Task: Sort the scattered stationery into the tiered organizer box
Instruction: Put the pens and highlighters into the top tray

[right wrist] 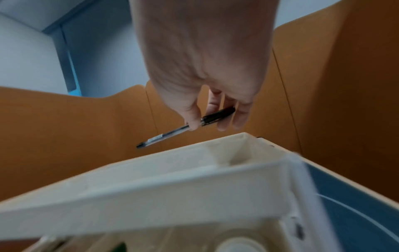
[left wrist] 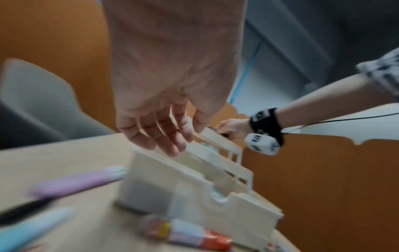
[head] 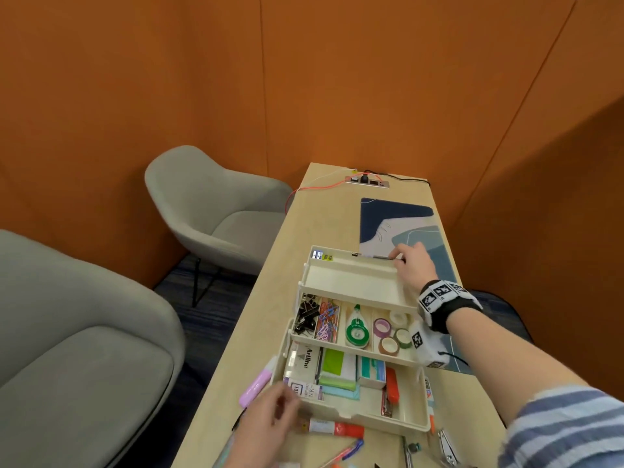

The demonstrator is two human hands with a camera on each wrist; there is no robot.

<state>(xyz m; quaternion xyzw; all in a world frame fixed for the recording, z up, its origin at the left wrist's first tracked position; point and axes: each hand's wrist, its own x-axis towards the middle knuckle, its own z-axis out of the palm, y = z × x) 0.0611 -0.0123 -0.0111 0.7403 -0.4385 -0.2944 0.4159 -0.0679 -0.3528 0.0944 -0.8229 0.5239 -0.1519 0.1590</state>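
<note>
The cream tiered organizer box stands open on the wooden table, its tiers stepped back. My right hand pinches a black pen over the far edge of the empty top tray. The middle tray holds binder clips, paper clips, a green correction tape and tape rolls. My left hand hovers with relaxed fingers at the box's near left corner, holding nothing. A purple marker lies left of the box and an orange-capped glue stick lies in front of it.
Several pens, a nail clipper and small items lie on the table's near edge. A blue desk mat lies behind the box. Grey chairs stand to the left. Cables and a socket strip sit at the table's far end.
</note>
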